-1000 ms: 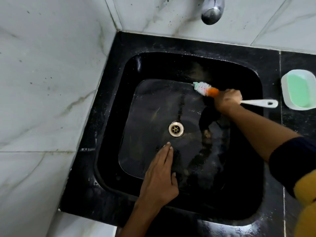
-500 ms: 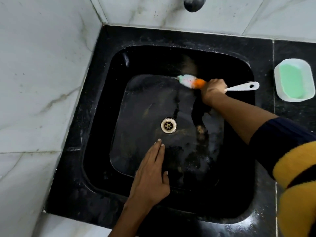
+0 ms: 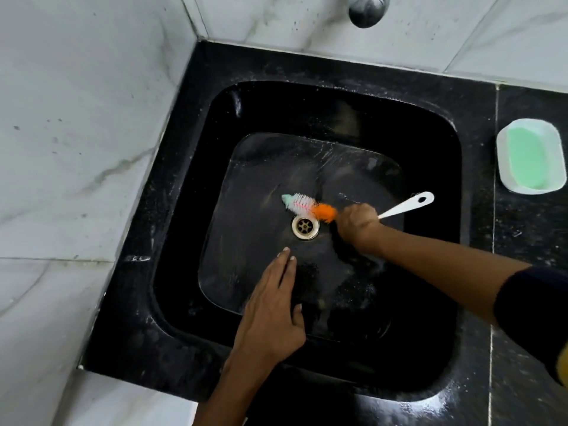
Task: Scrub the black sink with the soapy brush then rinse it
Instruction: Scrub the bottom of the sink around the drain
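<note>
The black sink (image 3: pixel 430 142) fills the middle of the head view, square with a wet, streaked floor and a brass drain (image 3: pixel 305 226) at its centre. My right hand (image 3: pixel 356 221) grips a brush (image 3: pixel 307 206) with green, white and orange bristles and a white handle that sticks out to the right. The bristles press on the sink floor just above the drain. My left hand (image 3: pixel 270 315) lies flat on the near part of the sink floor, fingers together and pointing at the drain, holding nothing.
A chrome tap spout (image 3: pixel 367 9) hangs over the back rim. A white dish holding a green soap bar (image 3: pixel 531 156) sits on the black counter at the right. White marble tile walls (image 3: pixel 76 149) close in the left and back sides.
My right hand has drawn the brush from the back wall of the sink down to the floor beside the drain. The left hand has stayed flat in place.
</note>
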Demonstrator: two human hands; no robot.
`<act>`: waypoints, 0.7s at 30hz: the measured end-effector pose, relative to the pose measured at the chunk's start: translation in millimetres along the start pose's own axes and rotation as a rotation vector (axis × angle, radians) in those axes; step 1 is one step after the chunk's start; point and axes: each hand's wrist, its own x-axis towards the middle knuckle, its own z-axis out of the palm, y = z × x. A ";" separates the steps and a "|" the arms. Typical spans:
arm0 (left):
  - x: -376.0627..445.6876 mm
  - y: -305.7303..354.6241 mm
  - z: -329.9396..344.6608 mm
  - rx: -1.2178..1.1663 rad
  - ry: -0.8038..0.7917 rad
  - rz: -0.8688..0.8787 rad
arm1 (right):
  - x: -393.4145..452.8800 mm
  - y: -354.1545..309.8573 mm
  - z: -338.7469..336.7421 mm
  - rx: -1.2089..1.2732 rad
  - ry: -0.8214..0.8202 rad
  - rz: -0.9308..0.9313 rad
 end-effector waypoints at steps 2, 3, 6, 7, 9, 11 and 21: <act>0.3 0.6 0.4 -0.003 -0.006 -0.001 | 5.0 33.4 -11.9 0.110 -0.043 0.202; 0.6 0.9 0.2 -0.008 -0.001 -0.005 | 7.3 52.5 -18.4 0.195 -0.073 0.340; 0.8 2.9 -1.2 -0.035 0.012 -0.011 | -6.9 66.4 -11.0 0.367 -0.184 0.484; 1.0 3.4 -1.4 -0.039 0.005 -0.011 | -16.1 53.3 1.5 0.408 -0.192 0.454; 1.4 3.7 -2.2 -0.044 -0.005 -0.014 | -40.9 6.5 31.8 0.445 -0.243 0.296; 1.5 3.5 -2.9 -0.041 -0.004 -0.006 | -58.4 -22.8 53.2 0.519 -0.253 0.233; 2.6 0.1 -2.1 -0.057 0.007 0.007 | -81.6 -62.6 83.4 0.942 -0.292 0.375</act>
